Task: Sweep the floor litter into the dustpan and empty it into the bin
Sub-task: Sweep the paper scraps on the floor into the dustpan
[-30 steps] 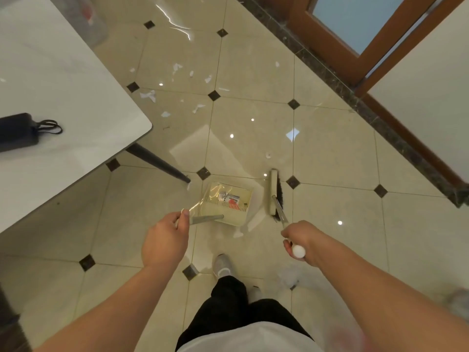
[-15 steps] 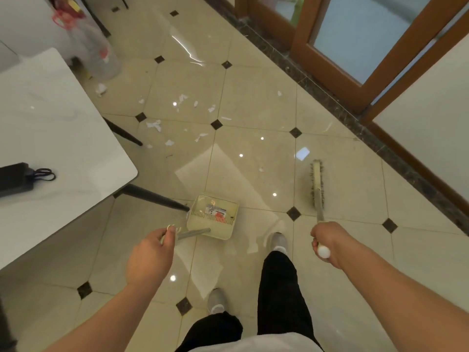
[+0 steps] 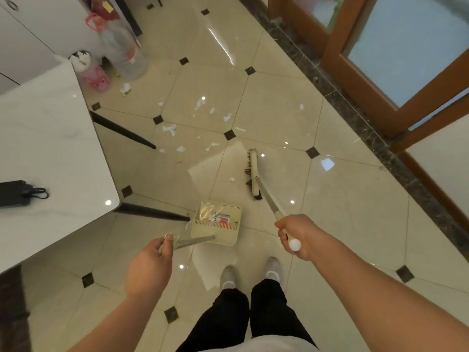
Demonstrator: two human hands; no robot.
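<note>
My left hand point(image 3: 152, 265) grips the metal handle of a cream dustpan point(image 3: 215, 223), which rests on the floor ahead of my feet and holds a crumpled clear wrapper and a red-and-white packet. My right hand point(image 3: 295, 237) is closed around the white-tipped handle of a broom point(image 3: 253, 171). The broom head lies on the tile beyond the pan, with one white scrap just left of its bristles. Several torn white paper scraps point(image 3: 172, 129) are scattered further ahead. A small pink bin point(image 3: 92, 72) with white paper inside stands at the far left, next to the table corner.
A white table point(image 3: 50, 153) with dark slanted legs point(image 3: 121, 130) fills the left side; a black pouch point(image 3: 15, 193) lies on it. A large clear water bottle point(image 3: 121, 50) stands behind the bin. A wood-framed glass door point(image 3: 396, 59) and dark threshold strip run along the right.
I have stepped forward, so the bin and bottle have come into view. The broom head swung from the right over to the scrap ahead of the dustpan. The dustpan stays down in my left hand.
</note>
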